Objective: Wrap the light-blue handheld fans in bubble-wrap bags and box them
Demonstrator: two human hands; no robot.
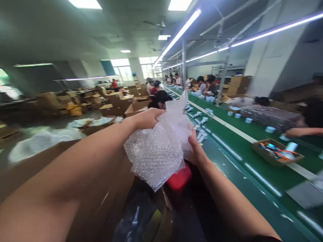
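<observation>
A crumpled bundle of clear bubble wrap [158, 151] hangs in the middle of the view, held up between both hands. My left hand [148, 118] grips its upper left side, with the fingers partly hidden behind the plastic. On the right side, my right hand [196, 148] is closed on the wrap, thumb at its edge. A thinner whitish sheet [178, 111] sticks up from the top of the bundle. Below the wrap a red object [179, 176] shows in part. Whether anything is inside the bundle cannot be made out.
A green conveyor [227, 134] with white parts runs along the right. On it stands a cardboard tray [276, 161] of small items. A person's forearm [302, 132] reaches in from the far right. Cardboard boxes [118, 104] and plastic bags [41, 144] lie at the left. Several people sit further back.
</observation>
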